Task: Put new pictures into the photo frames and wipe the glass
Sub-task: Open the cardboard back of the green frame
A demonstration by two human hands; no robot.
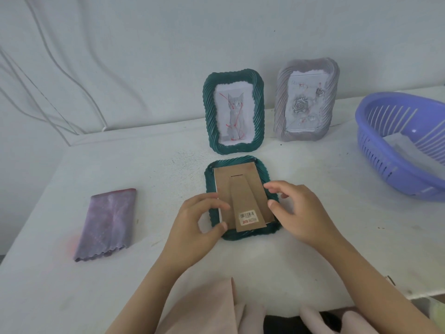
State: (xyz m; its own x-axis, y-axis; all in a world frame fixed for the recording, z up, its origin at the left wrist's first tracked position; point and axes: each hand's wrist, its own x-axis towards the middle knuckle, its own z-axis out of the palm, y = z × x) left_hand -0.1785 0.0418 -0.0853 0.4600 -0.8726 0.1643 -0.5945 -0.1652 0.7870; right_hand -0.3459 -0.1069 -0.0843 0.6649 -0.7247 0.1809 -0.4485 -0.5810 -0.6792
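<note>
Pink fabric at near desk edge. Left hand pinching left edge of face-down green frame, mid-desk; right hand relaxed, thumb on backing board right edge. Cloth well apart, left.

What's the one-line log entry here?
face-down green frame | cardboard back showing | left hand, right hand at its edges | cloth untouched

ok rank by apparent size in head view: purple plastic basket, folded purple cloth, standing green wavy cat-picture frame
1. purple plastic basket, though cropped.
2. standing green frame and folded purple cloth: alike, cloth nearer.
</note>
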